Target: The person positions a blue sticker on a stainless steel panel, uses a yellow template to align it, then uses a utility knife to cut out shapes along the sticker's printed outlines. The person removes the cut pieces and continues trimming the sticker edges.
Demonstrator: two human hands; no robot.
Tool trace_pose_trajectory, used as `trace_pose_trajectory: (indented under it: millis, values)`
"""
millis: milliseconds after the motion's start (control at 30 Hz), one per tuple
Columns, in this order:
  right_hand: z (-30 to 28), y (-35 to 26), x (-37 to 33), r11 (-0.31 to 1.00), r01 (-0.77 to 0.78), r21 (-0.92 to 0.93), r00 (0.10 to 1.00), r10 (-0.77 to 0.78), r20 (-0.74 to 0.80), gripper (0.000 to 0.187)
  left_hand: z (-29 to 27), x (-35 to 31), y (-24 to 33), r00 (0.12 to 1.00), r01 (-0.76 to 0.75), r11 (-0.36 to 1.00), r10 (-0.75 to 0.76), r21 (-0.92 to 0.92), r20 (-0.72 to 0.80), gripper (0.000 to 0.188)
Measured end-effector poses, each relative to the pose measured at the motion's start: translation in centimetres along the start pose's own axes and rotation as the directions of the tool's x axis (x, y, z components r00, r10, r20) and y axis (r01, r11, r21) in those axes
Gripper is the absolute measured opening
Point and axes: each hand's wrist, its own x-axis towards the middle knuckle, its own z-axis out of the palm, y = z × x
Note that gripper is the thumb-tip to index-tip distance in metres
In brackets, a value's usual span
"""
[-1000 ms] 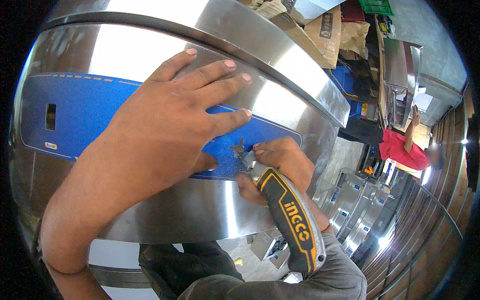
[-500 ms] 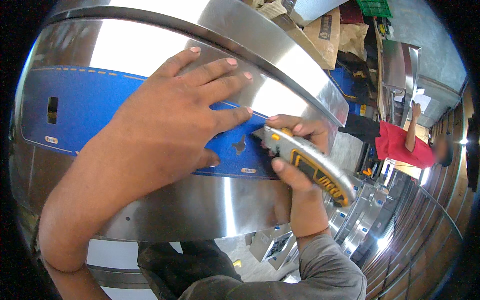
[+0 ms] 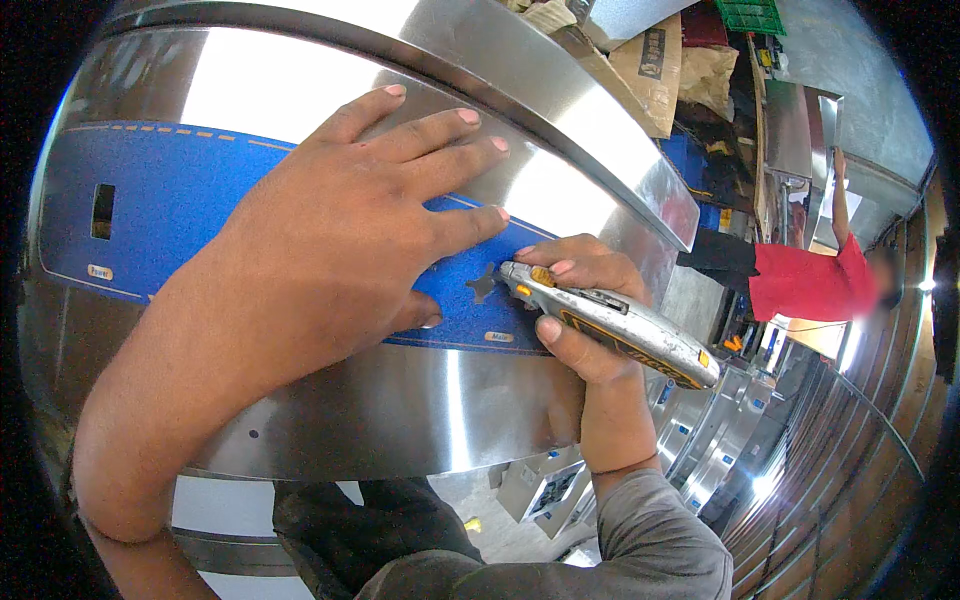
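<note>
My left hand (image 3: 350, 220) lies spread wide, fingers fanned and thumb held apart, over the middle of the blue label (image 3: 160, 210), with several fingertips reaching onto the bright steel above it. My right hand (image 3: 590, 285) is closed around a utility knife (image 3: 625, 325), thumb below and fingers above. The knife has a scuffed silvery metal body with rounded ends, yellow-orange buttons near the nose, another small yellow piece at the rear, and a black-and-orange grip along its lower side. Its nose sits just beside a small jagged opening (image 3: 482, 287) with greyish insides; I can't make out the blade or whether it touches. The label is a long, deep-blue strip on a shiny steel panel (image 3: 400, 410), lined in thin tan, with dashes along the upper left, a dark upright rectangular slot (image 3: 102, 211) and small pale printed tags near its lower edge.
</note>
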Motion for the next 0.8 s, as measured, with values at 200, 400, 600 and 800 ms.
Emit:
trace_pose_trajectory:
  millis: [200, 400, 600, 800]
  values:
    - [-0.1, -0.1, 0.1, 0.996, 0.047, -0.076, 0.998, -0.044, 0.051, 0.035, -0.1, -0.1, 0.1, 1.000, -0.008, 1.000, 0.008, 0.012, -0.005, 0.080]
    - [-0.1, -0.1, 0.3, 0.996, 0.056, -0.063, 0.998, -0.054, 0.038, 0.033, 0.1, -0.1, 0.0, 1.000, -0.002, 1.000, 0.002, 0.010, -0.011, 0.080]
    - [0.3, -0.8, 0.2, 0.990, 0.022, -0.141, 1.000, -0.021, 0.012, 0.035, 0.1, 0.0, 0.0, 1.000, -0.003, 1.000, 0.004, 0.015, -0.016, 0.080]
    - [1.1, -2.1, 0.5, 0.945, 0.055, -0.323, 0.999, -0.052, 0.018, 0.033, 0.1, -0.1, 0.0, 1.000, -0.005, 1.000, 0.005, 0.001, -0.011, 0.079]
